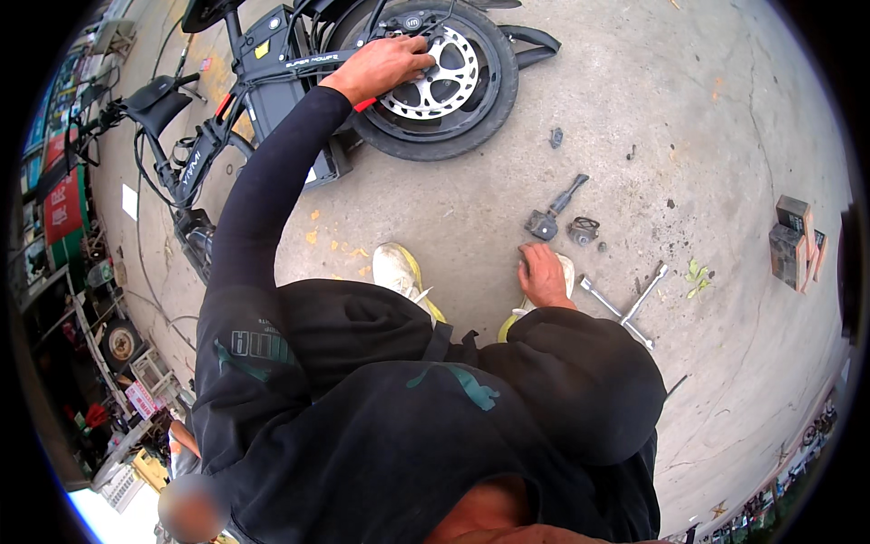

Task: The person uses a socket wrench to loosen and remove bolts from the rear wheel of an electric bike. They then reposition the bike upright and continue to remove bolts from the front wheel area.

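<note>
A black electric bike lies on its side, its spoked-disc wheel uppermost. My left hand rests at the silver brake disc, fingers curled at the hub. What the fingertips grip there is hidden. My right hand hangs just above my right shoe, fingers loosely apart and holding nothing visible. Closest to it on the ground are a dark part with a square block and long arm, and a small round dark part.
A four-way lug wrench lies right of my right hand. Several brick-like blocks stand at the far right. Small dark bits dot the concrete. A person is at the lower left, near shelves and a tire.
</note>
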Demonstrator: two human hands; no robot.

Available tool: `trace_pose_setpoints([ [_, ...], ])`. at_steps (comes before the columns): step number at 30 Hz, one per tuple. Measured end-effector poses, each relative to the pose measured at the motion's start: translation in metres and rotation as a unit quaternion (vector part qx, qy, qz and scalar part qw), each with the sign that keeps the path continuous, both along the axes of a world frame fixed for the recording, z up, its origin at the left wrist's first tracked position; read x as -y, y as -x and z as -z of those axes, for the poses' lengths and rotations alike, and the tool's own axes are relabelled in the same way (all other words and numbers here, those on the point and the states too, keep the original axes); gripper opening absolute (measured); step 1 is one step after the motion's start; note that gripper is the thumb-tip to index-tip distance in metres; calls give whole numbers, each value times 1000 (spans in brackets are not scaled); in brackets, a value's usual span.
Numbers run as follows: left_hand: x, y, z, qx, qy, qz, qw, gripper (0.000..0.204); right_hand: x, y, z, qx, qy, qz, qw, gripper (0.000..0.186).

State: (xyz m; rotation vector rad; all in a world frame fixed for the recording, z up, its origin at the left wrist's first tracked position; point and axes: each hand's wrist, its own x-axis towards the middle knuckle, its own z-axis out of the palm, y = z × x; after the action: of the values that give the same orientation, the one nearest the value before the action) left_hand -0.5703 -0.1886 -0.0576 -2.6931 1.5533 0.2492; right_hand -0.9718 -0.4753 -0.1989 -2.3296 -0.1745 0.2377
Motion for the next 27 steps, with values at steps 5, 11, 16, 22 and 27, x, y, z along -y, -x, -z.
trace_pose_setpoints([
  [5,-7,0,10,64,-6,43,997,33,-2,-1,1,-2,11,0,1000,33],
  [11,-8,12,3,95,-17,29,995,32,-3,-1,1,0,9,-4,1000,33],
  [16,17,24,-18,29,83,9,996,32,1,-3,3,0,11,0,1000,33],
  [22,102,145,71,-314,126,-22,941,19,3,1,4,-11,1,-4,1000,31],
  [27,158,208,186,-387,119,-299,864,22,3,-2,2,-16,1,-16,1000,29],
])
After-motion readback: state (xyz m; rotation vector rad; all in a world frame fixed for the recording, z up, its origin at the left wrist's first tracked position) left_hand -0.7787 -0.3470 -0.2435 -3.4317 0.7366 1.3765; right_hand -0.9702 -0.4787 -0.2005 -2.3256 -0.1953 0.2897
